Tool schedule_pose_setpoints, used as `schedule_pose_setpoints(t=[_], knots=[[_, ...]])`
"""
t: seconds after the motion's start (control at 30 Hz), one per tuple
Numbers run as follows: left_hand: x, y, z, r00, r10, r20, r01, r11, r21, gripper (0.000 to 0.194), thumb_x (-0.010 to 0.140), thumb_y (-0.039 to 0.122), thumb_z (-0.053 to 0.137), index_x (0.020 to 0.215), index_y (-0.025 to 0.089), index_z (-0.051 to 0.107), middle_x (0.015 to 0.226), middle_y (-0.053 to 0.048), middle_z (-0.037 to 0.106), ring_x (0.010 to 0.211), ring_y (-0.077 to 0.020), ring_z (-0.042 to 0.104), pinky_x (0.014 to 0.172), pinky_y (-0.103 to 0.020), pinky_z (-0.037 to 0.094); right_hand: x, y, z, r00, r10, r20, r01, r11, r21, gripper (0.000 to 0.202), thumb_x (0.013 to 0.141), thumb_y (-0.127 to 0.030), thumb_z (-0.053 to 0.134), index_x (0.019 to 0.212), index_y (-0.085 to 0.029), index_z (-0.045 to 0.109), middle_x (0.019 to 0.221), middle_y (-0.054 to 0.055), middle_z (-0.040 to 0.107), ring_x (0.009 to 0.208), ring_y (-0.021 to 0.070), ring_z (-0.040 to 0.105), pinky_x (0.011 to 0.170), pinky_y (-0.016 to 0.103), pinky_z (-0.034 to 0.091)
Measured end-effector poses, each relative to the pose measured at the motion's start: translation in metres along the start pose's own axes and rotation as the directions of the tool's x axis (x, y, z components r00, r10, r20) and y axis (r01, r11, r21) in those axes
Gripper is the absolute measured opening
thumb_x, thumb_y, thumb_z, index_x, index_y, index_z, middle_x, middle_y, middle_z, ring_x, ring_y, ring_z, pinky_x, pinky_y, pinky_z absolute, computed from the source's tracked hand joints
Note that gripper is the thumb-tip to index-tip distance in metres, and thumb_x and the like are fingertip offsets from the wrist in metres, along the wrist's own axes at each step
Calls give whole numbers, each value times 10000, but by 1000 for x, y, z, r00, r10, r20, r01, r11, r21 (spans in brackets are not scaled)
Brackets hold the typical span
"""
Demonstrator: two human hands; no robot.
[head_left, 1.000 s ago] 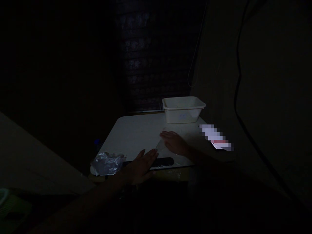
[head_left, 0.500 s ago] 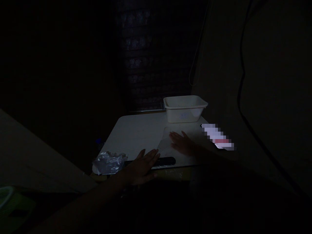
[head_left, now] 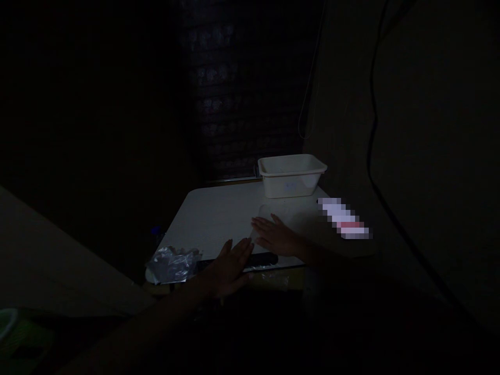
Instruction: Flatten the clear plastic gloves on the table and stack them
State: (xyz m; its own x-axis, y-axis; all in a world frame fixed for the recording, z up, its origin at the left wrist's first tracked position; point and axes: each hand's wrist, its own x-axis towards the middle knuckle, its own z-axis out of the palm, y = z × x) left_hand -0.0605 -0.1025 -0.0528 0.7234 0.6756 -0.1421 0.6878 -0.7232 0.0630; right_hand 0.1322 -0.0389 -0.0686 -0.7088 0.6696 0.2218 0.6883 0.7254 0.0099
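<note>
In dim light, a thin clear plastic sheet or bag [head_left: 267,211] lies on the white table [head_left: 219,213]. My right hand [head_left: 275,235] rests flat on it, fingers stretched out to the left. My left hand [head_left: 231,265] lies palm down at the table's front edge, its fingers spread. Beneath the left fingers runs a long black bar [head_left: 263,259] along that edge; part of it is hidden by the hand. Neither hand is closed around anything.
A white plastic tub [head_left: 291,182] stands at the back right of the table. A phone-like lit object [head_left: 344,219], blurred out, lies on the right side. Crumpled clear plastic [head_left: 172,264] sits at the front left corner. A dark cable [head_left: 373,130] hangs at right.
My right hand has slid left and slightly toward me over the plastic, closer to my left hand. The left hand has stayed nearly in place. The view has shifted a little.
</note>
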Motion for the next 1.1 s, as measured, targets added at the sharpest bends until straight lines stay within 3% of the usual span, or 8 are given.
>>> schedule_pose_setpoints(t=[0.13, 0.47, 0.6, 0.77, 0.9, 1.1], knots=[[-1, -1, 1, 1000, 15, -3, -15, 1000, 7, 636, 813, 484, 179, 1298, 96, 42, 1347, -175, 91, 1237, -237, 29, 965, -482, 68, -4, 2, 4, 999, -1, 49, 1, 1000, 6, 499, 835, -408, 157, 1238, -157, 311, 1301, 99, 314, 1201, 176, 242, 960, 448, 136], [1, -1, -5, 998, -12, -60, 12, 1000, -12, 563, 826, 451, 188, 1295, 146, 118, 1352, -127, 135, 1234, -223, 90, 972, -454, 85, -37, 73, 11, 958, 286, -24, -285, 935, -211, 398, 829, -268, 210, 1182, -215, 386, 1273, 86, 364, 1192, 205, 262, 914, 507, 202], [18, -6, -10, 990, -102, -102, 97, 994, -55, 503, 845, 419, 112, 1295, 197, 108, 1361, -70, 135, 1234, -183, 104, 965, -431, 124, -54, 86, 6, 958, 287, 7, -277, 928, -251, 382, 803, -191, 258, 1140, -242, 430, 1290, 51, 344, 1206, 212, 229, 933, 501, 172], [56, -18, -11, 984, -149, -98, 142, 987, -76, 484, 848, 389, 128, 1283, 181, 163, 1357, -72, 151, 1231, -181, 124, 938, -428, 174, -58, 92, 9, 913, 386, -135, -408, 880, -243, 405, 816, -220, 229, 1179, -128, 384, 1245, 108, 401, 1181, 204, 279, 935, 457, 190], [81, -21, -11, 982, -154, -110, 147, 987, -68, 466, 847, 357, 140, 1276, 180, 189, 1350, -75, 180, 1226, -180, 151, 921, -431, 190, -55, 93, 10, 894, 412, -175, -445, 861, -245, 403, 810, -214, 239, 1170, -126, 398, 1216, 104, 438, 1156, 204, 320, 917, 435, 219], [92, -18, -9, 981, -180, -65, 176, 982, -70, 539, 831, 443, 87, 1268, 148, 204, 1339, -109, 201, 1224, -182, 159, 917, -464, 164, -51, 90, 5, 883, 451, -130, -469, 855, -220, 408, 813, -216, 218, 1154, -105, 413, 1212, 123, 438, 1135, 205, 350, 899, 433, 248]])
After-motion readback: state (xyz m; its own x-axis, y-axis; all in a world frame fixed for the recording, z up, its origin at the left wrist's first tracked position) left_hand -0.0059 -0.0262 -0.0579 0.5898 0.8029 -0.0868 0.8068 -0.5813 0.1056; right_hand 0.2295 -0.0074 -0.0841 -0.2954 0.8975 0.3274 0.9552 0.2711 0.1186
